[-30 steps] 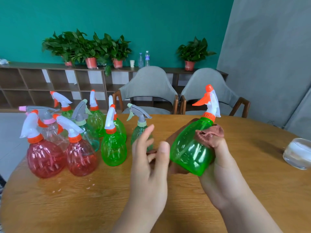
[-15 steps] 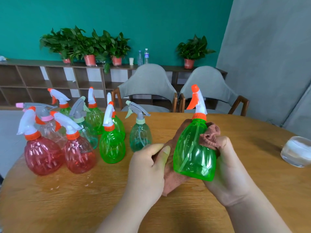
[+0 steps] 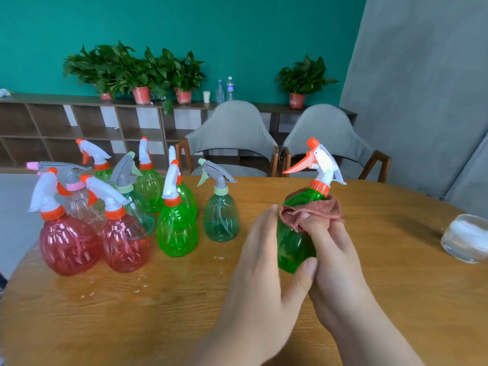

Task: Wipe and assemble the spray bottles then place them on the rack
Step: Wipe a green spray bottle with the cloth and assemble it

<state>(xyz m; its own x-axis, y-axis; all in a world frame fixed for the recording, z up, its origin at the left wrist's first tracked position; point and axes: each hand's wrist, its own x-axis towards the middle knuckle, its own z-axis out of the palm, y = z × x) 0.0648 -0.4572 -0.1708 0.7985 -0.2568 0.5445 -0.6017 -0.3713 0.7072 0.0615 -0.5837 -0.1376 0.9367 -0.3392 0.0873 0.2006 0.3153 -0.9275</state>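
Observation:
A green spray bottle point(image 3: 292, 241) with a white and orange trigger head point(image 3: 320, 165) stands upright over the round wooden table point(image 3: 158, 307), right of centre. My left hand point(image 3: 260, 276) grips its body, fingers along the left side and thumb across the lower front. My right hand point(image 3: 336, 262) presses a brown cloth point(image 3: 313, 207) round the bottle's shoulder, with two fingers tucked into the cloth. The bottle's right side and back are hidden by my hands.
Several assembled spray bottles stand grouped on the table's left: two red point(image 3: 67, 244), green point(image 3: 176, 228) and pale teal point(image 3: 221, 220) ones. A glass bowl point(image 3: 466, 240) sits at the right edge. Two grey chairs point(image 3: 232, 138) stand behind the table, a low shelf point(image 3: 87, 122) with potted plants beyond.
The bottle has turned so its nozzle points left. The cloth has slid up from the body to the shoulder. My left hand moved from the cloth onto the bottle's body.

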